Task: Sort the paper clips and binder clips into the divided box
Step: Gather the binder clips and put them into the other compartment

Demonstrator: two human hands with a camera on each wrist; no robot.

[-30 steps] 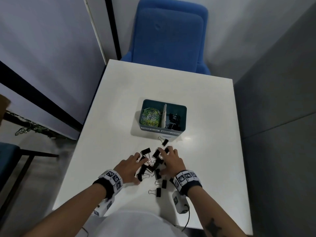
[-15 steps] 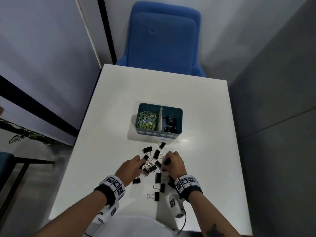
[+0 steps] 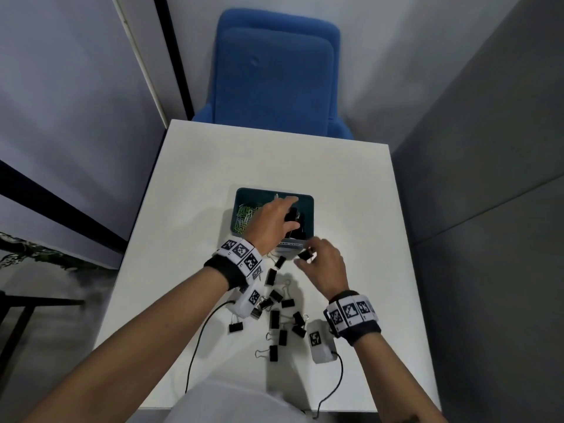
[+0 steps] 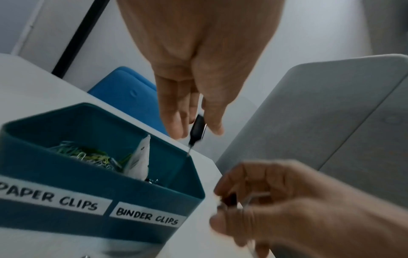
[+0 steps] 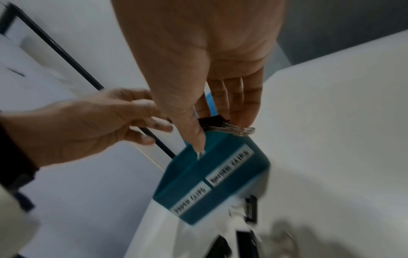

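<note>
A teal divided box (image 3: 309,209) stands mid-table, labelled for paper clips on the left and binder clips (image 4: 146,217) on the right. Green and yellow paper clips (image 3: 244,216) fill its left part. My left hand (image 3: 287,213) hovers over the right part and pinches a black binder clip (image 4: 198,130) between thumb and fingers. Just in front of the box's near right corner, my right hand (image 3: 308,256) pinches another black binder clip (image 5: 215,121) with silver handles. Several loose binder clips (image 3: 274,319) lie on the table between my forearms.
A blue chair (image 3: 274,71) stands beyond the white table's (image 3: 189,178) far edge. Grey walls close in on the left and right. A white camera unit (image 3: 319,341) with a black cable hangs under my right wrist, close to the loose clips.
Both hands have lifted from the pile of clips, each with a binder clip. The left hand moved forward over the box; the right hand moved up to the box's near right corner.
</note>
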